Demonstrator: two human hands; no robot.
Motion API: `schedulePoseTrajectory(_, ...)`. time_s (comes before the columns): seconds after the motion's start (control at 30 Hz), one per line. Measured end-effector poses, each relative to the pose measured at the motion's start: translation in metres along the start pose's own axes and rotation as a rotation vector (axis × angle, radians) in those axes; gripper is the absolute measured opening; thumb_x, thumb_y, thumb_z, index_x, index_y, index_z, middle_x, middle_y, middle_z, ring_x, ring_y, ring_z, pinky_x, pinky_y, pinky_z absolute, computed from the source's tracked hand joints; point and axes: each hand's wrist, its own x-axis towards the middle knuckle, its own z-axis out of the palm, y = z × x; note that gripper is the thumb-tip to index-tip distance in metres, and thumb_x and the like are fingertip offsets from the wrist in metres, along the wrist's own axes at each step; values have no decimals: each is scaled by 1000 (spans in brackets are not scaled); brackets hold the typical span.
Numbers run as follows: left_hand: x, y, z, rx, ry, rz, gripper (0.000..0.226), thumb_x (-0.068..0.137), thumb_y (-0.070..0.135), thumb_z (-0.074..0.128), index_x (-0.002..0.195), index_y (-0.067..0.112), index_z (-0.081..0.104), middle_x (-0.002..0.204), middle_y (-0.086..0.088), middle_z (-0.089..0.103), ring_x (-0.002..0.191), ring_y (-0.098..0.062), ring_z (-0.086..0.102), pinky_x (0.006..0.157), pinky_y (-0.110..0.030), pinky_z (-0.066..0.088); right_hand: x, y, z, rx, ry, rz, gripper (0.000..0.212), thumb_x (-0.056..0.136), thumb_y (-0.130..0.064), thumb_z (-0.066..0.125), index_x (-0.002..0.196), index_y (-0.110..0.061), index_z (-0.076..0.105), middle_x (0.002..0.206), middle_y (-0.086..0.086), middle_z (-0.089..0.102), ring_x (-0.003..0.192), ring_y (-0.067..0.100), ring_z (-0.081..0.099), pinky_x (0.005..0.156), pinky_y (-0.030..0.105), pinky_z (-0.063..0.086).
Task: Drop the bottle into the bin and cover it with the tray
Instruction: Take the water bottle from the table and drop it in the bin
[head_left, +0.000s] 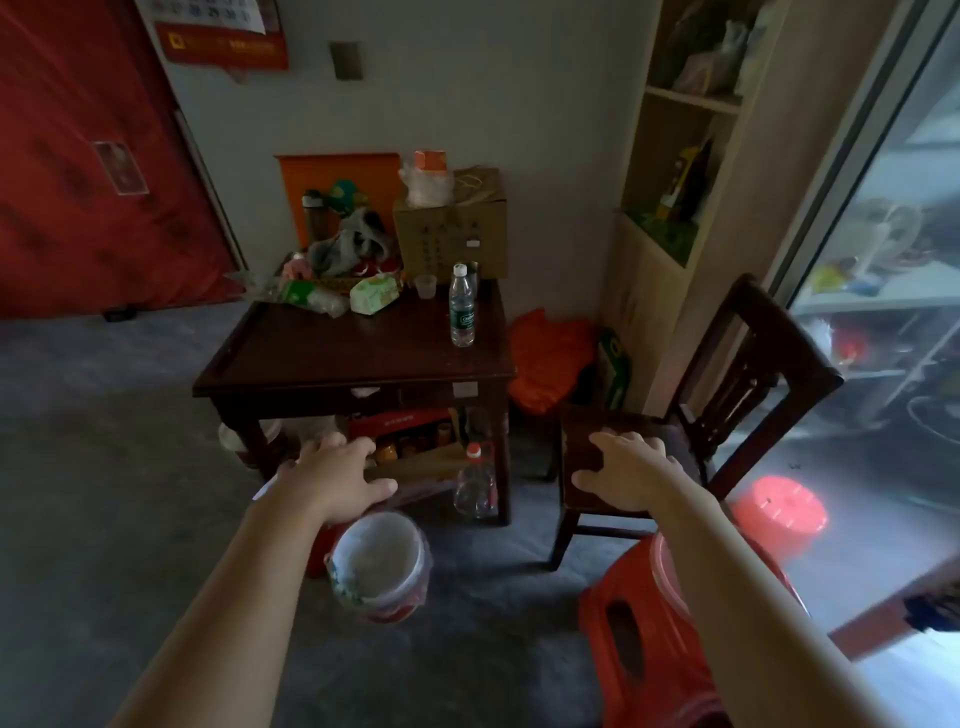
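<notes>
A clear plastic water bottle (462, 306) with a white cap and green label stands upright on the right part of the dark wooden table (358, 348). On the floor in front of the table sits a round red bin (387, 613) lined with a white bag. An orange flat tray (337, 176) leans upright against the wall at the back of the table. My left hand (337, 475) hovers just beyond the bin with fingers spread and nothing in it. My right hand (628, 473) is also spread and holds nothing, in front of the chair seat.
Clutter, a cardboard box (451, 234) and a small plastic cup (426, 286) fill the table's back. A second bottle with a red cap (475, 483) stands under the table. A dark wooden chair (727, 395) is at right, and red plastic stools (649, 634) are near my right arm.
</notes>
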Motion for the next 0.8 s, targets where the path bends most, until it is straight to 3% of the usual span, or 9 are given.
schedulePoseTrajectory(0.47,102,-32,-39,43,-35,72,69,86,59,48,145,28,31,153,-6,30,141,-32,27,111,-52,25,73,-64,-16,31,-2,61,66,95,-48,52,152,-25,29,155,12,31,143,39,22,114,53,28)
schedulePoseTrajectory(0.8,144,-35,-44,-18,-85,83,67,87,56,50,144,26,32,152,-5,29,140,-31,26,110,-51,31,115,-76,-25,43,2,65,64,92,-49,54,148,-24,35,150,12,40,139,38,29,113,54,29)
